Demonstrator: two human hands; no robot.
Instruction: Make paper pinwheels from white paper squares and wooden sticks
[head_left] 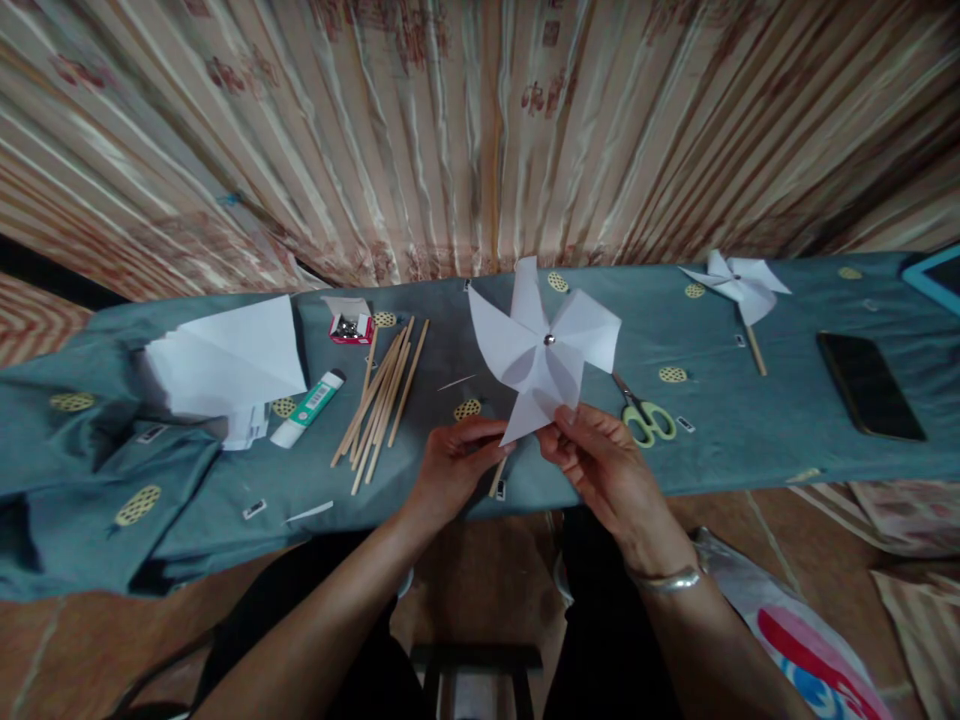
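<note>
A white paper pinwheel [525, 325] with a shiny pin at its centre is held up over the table in front of me. My left hand [457, 462] pinches its lower-left tip between thumb and fingers. With thumb and forefinger, my right hand [596, 450] grips the edge of the lower blade. Below the paper, between the hands, shows the end of a thin wooden stick [497, 477]; whether it is joined to the pinwheel is hidden. Green-handled scissors [646, 420] lie just right of my right hand. Several wooden sticks [382, 405] lie left of my left hand.
Toward the left are a white paper stack [232, 355], a glue stick [307, 408] and an open red box of pins [350, 325]. Another pinwheel [739, 283], a phone [870, 385] and a blue-edged tablet [937, 275] lie right. A curtain [495, 130] hangs behind the cloth-covered table [720, 440].
</note>
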